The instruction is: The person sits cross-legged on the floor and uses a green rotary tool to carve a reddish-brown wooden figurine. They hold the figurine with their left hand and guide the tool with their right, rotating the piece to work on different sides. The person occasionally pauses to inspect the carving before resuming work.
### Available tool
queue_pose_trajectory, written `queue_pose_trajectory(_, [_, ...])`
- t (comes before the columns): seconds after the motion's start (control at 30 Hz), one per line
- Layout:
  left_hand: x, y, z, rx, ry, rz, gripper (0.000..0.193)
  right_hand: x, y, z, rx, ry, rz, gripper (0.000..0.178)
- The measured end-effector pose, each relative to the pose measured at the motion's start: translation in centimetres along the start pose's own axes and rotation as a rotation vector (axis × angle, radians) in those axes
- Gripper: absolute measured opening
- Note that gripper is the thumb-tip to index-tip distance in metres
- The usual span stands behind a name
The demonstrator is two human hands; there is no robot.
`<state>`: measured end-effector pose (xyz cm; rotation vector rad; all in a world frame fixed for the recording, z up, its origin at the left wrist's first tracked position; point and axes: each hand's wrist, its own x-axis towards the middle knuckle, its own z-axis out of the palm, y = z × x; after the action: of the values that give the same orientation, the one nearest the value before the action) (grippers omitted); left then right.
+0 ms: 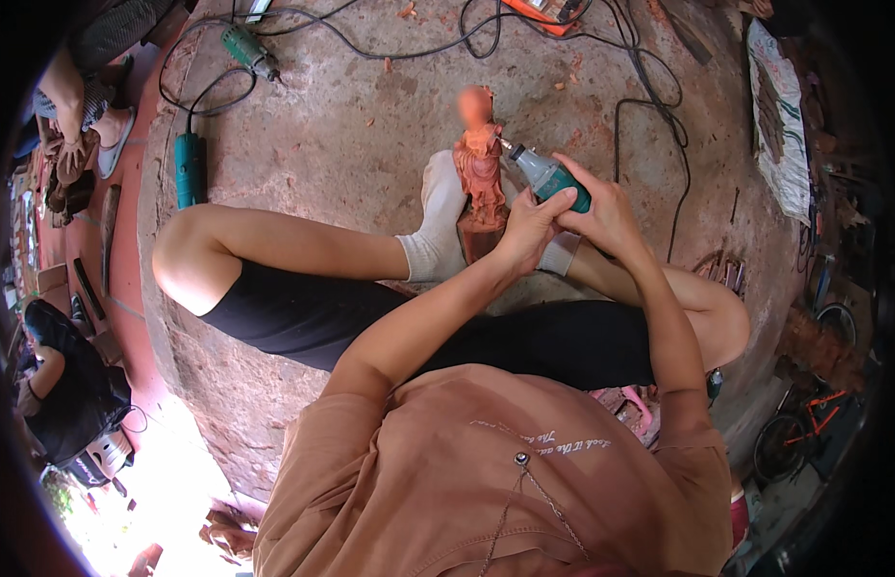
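A reddish wooden carved figurine (480, 183) stands upright on its base between my white-socked feet. My right hand (601, 213) is wrapped around a teal and grey die grinder (539, 173). Against the rear end of the same tool presses my left hand (532, 231), thumb up and fingers closed; part of its grip is hidden. The grinder points up and left, its narrow tip at the figurine's upper right side by the shoulder. Whether the bit touches the wood is too small to tell.
A green power tool (247, 50) and a teal corded tool (189, 171) lie on the stone slab (351, 144). Black cables (680, 144) loop across its far and right parts. A white sack (778, 120) is at the right edge. Other people sit at the left.
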<state>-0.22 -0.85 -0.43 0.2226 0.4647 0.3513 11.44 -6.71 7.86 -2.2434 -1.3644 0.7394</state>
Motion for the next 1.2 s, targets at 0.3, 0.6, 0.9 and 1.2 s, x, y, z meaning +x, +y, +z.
queue_pose_trajectory(0.3, [-0.34, 0.00, 0.13, -0.005, 0.003, 0.012, 0.033, 0.07, -0.04, -0.11, 0.002, -0.021, -0.016, 0.075])
queue_pose_trajectory(0.6, [-0.64, -0.05, 0.27, -0.001, 0.023, 0.031, 0.032, 0.05, -0.17, -0.23, 0.000, -0.055, -0.020, 0.075])
queue_pose_trajectory(0.9, [-0.32, -0.11, -0.05, -0.022, 0.008, 0.017, 0.035, 0.15, -0.39, -0.41, -0.018, -0.057, -0.005, 0.075])
queue_pose_trajectory(1.2, [-0.17, -0.07, -0.20, -0.026, 0.006, 0.008, 0.034, 0.33, -0.47, -0.35, -0.009, -0.055, -0.006, 0.076])
